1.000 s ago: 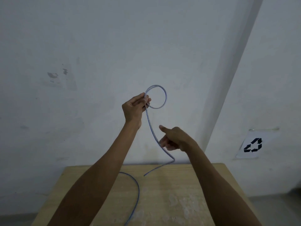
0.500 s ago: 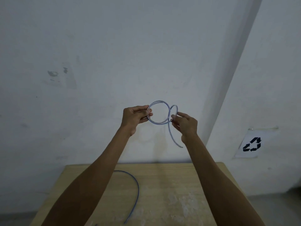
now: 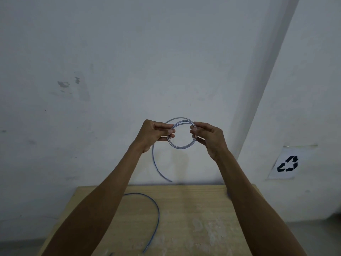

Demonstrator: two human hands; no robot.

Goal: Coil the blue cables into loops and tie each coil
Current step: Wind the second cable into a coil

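I hold a blue cable coil (image 3: 181, 147) up in front of the wall, wound into a small round loop of about three turns. My left hand (image 3: 154, 134) pinches the coil's left side and my right hand (image 3: 208, 135) pinches its right side. The coil's loose tail (image 3: 156, 168) hangs down below my left hand and ends just above the table's far edge. A second blue cable (image 3: 156, 215) lies in a curve on the wooden table (image 3: 193, 218), partly hidden under my left forearm.
A white wall stands right behind the table, with a corner edge running up at the right. A paper sheet with a recycling sign (image 3: 287, 163) is stuck to the right wall. Grey floor shows on both sides of the table.
My right hand has carried the loose cable up onto the coil, adding a turn. The tail, which lay on the table and then hung on the right, now hangs below my left hand.
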